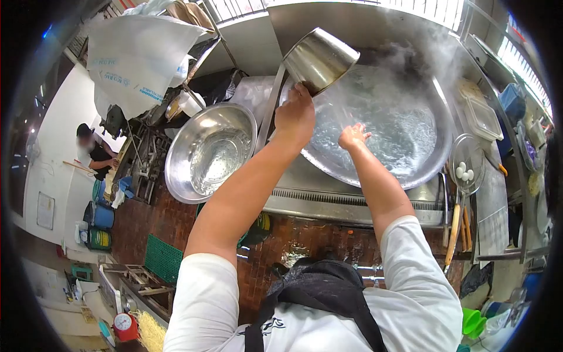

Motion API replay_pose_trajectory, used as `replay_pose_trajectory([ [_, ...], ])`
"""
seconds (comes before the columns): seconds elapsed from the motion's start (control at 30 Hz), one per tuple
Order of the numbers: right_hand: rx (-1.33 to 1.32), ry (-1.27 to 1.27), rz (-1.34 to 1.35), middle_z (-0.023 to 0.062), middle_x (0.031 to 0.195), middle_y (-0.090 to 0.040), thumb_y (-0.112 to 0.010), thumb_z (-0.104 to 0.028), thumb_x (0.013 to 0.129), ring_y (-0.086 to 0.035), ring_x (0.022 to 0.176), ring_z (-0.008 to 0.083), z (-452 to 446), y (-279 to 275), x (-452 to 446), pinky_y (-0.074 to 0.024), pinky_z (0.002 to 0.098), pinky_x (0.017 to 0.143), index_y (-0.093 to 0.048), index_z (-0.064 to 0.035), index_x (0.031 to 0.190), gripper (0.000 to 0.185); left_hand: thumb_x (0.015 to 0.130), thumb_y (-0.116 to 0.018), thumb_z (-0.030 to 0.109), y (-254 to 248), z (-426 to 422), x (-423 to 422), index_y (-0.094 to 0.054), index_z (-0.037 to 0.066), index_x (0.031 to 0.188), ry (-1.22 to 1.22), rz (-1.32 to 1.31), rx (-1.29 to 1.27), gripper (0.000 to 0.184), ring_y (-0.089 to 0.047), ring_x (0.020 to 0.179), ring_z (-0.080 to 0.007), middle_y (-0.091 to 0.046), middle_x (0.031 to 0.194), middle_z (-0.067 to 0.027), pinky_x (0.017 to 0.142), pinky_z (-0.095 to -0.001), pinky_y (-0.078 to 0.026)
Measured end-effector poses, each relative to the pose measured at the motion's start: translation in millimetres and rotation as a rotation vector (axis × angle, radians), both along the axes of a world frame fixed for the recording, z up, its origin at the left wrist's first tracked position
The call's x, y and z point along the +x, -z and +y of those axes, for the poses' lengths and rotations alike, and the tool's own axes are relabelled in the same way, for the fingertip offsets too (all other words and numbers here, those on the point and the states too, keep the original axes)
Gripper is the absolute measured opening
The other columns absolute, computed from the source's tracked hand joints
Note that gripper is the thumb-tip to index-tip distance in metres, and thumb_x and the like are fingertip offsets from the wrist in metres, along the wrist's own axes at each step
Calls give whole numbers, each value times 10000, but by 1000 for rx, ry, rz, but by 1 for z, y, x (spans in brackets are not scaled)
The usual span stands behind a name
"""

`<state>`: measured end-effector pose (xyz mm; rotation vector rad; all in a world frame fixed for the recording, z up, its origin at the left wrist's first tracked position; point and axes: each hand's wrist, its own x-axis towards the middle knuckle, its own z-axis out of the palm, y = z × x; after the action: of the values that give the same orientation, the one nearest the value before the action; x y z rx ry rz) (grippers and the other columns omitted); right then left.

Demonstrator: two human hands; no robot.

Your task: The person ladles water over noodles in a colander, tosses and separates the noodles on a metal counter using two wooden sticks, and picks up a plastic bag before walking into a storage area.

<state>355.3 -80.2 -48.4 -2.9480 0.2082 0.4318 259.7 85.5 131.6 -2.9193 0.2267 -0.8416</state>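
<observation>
My left hand (296, 116) grips a metal pot (319, 58), held tilted with its mouth turned down toward a large round metal cauldron (441, 138). Steaming, bubbling water (399, 126) fills much of the cauldron. A faint pale streak hangs below the pot's mouth; I cannot tell whether it is liquid pouring. Over the water, near the cauldron's left side, my right hand (353, 136) has its fingers spread and holds nothing visible. To the left of the cauldron sits a wide steel basin (176, 170) with clear water in it.
On the right lies a wire skimmer (463, 146) with several white eggs (464, 171) and a wooden handle. A clear plastic container (484, 119) stands behind it. A plastic bag (138, 58) hangs at upper left. Another person (97, 152) stands far left. The tiled floor (316, 234) looks wet.
</observation>
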Motion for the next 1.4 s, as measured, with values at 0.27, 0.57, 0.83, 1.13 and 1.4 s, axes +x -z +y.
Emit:
replay_pose_trajectory([
  [0.27,184,-351,-298,252,1525,-380,-631,-210,861,-320,1438,425,137,48,-63,-285,609,1144,-516,-15,1350,539,882,-491,55,67,121,-104,-480,-17,1282,-65,136,-705,407,-624,915,-507,-640,1075,-294,789,-550,-517],
  [0.57,367,-433,14,239,1399,-483,-557,-523,956,-415,1346,389,308,187,-170,-380,536,1080,-511,19,1300,643,895,-619,160,225,301,-348,-521,-61,1247,-771,140,-1216,428,-619,1076,-462,-655,1134,-296,930,-475,-468],
  [0.83,158,-479,-316,215,1328,-571,-534,-522,959,-502,1278,358,358,216,-189,-407,494,1037,-591,48,1192,619,936,-580,237,414,448,-383,-495,-71,1198,-949,704,-1056,414,-606,1064,-492,-629,1111,-355,923,-533,-471],
  [1.13,133,-503,-292,247,1371,-549,-598,-486,924,-497,1292,389,362,217,-183,-382,473,1094,-587,77,1202,628,974,-507,202,621,547,-297,-417,-13,1327,-1248,1194,-767,423,-605,1191,-428,-521,1342,-319,928,-506,-549],
  [1.4,132,-495,-247,239,1307,-577,-644,-453,890,-516,1261,384,362,210,-181,-379,474,1088,-580,65,1180,598,897,-617,243,714,546,-244,-476,52,1381,-592,1445,-394,540,-581,1182,-476,-492,1412,-226,968,-510,-512],
])
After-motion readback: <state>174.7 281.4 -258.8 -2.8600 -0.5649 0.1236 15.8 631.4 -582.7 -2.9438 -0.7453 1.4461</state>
